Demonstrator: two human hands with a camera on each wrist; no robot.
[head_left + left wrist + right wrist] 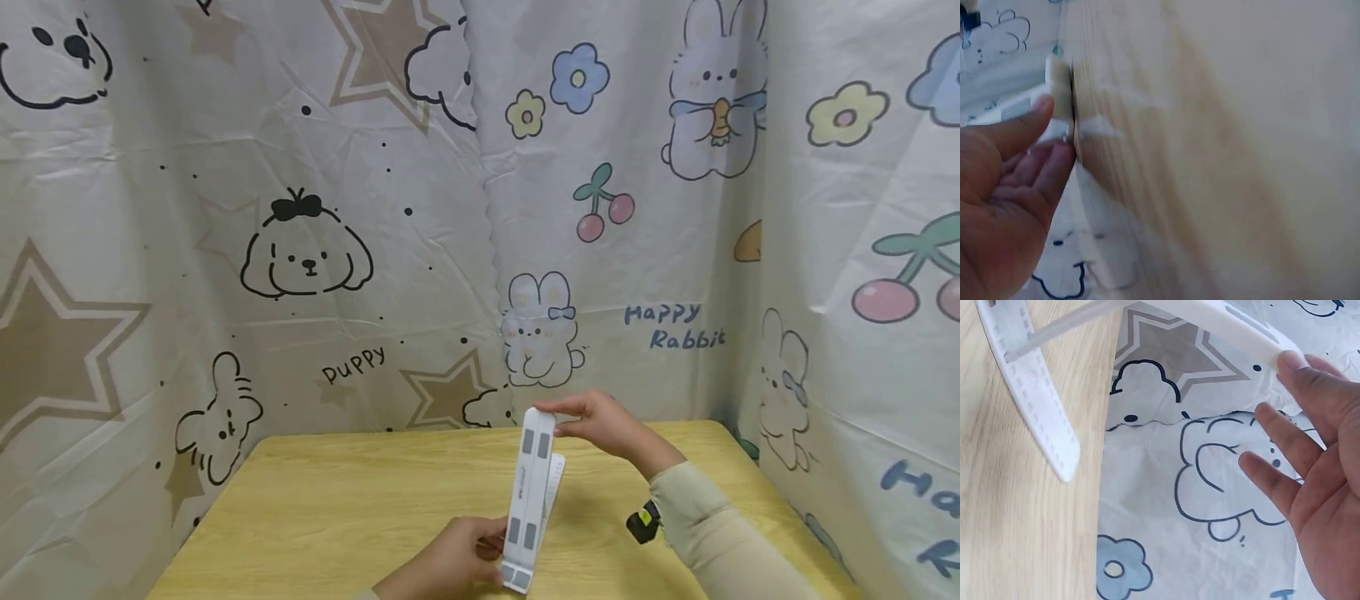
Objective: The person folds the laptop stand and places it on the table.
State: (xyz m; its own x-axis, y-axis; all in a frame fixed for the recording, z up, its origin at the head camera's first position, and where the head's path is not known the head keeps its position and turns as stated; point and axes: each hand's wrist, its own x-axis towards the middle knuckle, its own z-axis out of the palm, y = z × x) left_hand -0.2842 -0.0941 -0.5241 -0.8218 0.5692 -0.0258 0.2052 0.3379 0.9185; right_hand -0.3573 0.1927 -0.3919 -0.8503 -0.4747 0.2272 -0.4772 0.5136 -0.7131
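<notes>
A white laptop stand [527, 487] with grey pads is tilted up on the table, partly unfolded. My left hand [453, 557] grips its lower end near the table's front. In the left wrist view, the thumb and fingers of the left hand [1007, 194] pinch the white end piece [1060, 87]. At the top end, my right hand [600, 423] holds the stand between thumb and fingers. From the right wrist, the right hand [1329, 450] pinches the upper bar [1222, 328], two of its fingers spread away. A slotted leg [1044, 406] of the stand angles off below, joined by a thin strut.
The yellow wood-grain table [360, 483] lies under both hands. Behind and beside it hang printed curtains [420, 275] with puppies, rabbits and stars. A small black device [643, 523] is beside the right sleeve [720, 525].
</notes>
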